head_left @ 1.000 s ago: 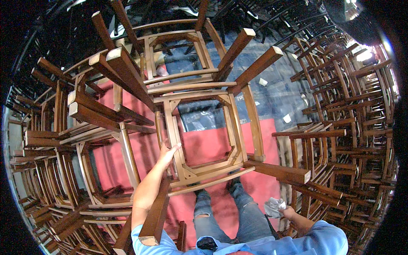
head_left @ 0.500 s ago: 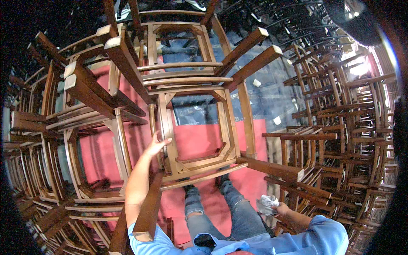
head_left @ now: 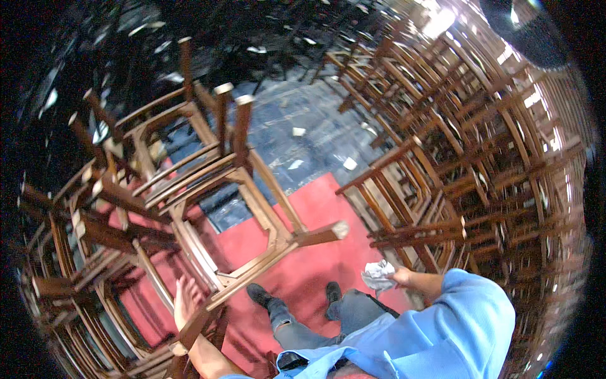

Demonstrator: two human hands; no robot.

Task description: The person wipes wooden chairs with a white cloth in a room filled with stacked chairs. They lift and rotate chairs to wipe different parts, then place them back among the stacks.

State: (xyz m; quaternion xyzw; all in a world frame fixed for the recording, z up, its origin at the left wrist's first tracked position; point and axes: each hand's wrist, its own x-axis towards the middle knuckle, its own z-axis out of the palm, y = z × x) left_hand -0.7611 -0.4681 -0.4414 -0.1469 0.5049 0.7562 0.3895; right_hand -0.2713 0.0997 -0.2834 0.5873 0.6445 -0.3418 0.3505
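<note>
My left hand (head_left: 187, 298) has its fingers stretched out and apart, at the near left corner of an upturned wooden chair frame (head_left: 255, 266). One leg of that frame crosses in front of my left wrist; whether the hand touches the wood I cannot tell. The frame has no seat panel, and its legs point up with pale ends. In my right hand (head_left: 401, 276) is a crumpled white cloth (head_left: 378, 275), held out to the right, away from the frame.
Another upturned frame (head_left: 203, 126) stands just beyond, and more crowd the left (head_left: 104, 297). On the right rise tall stacks of wooden frames (head_left: 499, 183). Red sheeting (head_left: 309, 202) covers the floor underfoot, with dark blue sheeting (head_left: 271, 120) farther off.
My view has swung to the right, so the frames now sit farther left. My left hand has come off the frame's side rail to its near corner. The right hand still holds the cloth.
</note>
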